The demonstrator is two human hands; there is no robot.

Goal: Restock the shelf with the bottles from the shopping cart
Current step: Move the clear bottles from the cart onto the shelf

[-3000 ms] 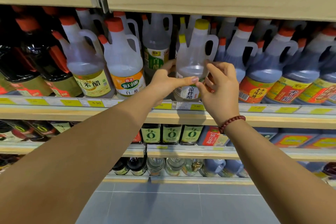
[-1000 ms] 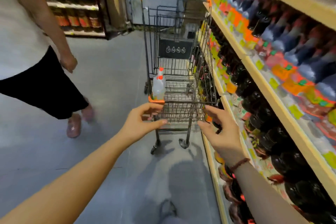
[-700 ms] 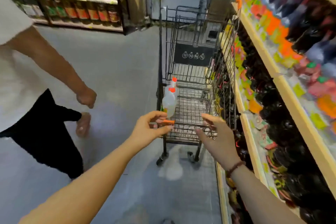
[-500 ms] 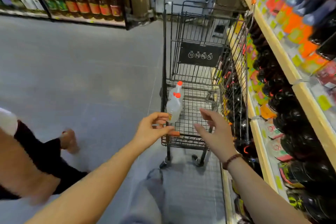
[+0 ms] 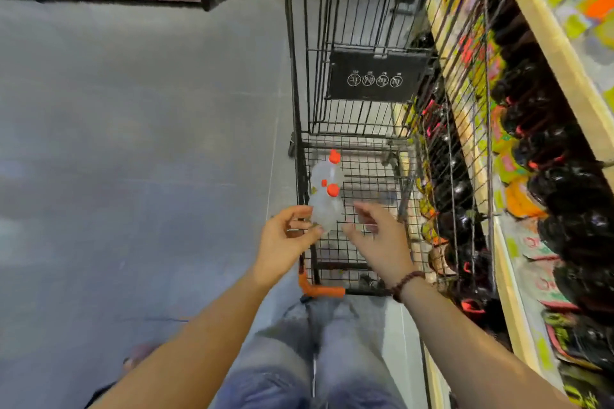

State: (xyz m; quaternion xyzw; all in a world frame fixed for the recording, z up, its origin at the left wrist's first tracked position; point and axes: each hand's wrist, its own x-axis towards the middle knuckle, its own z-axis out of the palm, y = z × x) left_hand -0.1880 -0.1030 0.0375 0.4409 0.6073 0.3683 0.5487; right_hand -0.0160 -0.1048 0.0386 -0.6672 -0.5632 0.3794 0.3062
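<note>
Both hands hovering over cart (image 5: 362,290), empty. Left hand (image 5: 285,239) half-curled, right hand (image 5: 378,236) spread. Bottles (image 5: 324,206) standing upright just beyond left fingertips, between hands; left nearer.

Two bottles (image 5: 324,196), one cart (image 5: 365,129), two hands (image 5: 285,241)

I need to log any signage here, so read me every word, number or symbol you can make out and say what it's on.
Nothing here reads as quotable text.
Black panel on the cart: four round white symbols with tiny captions, too small to read.
Shelf price tags: blurred.
Labels on the dark bottles: blurred.
Clear bottles in the cart: no legible label.
</note>
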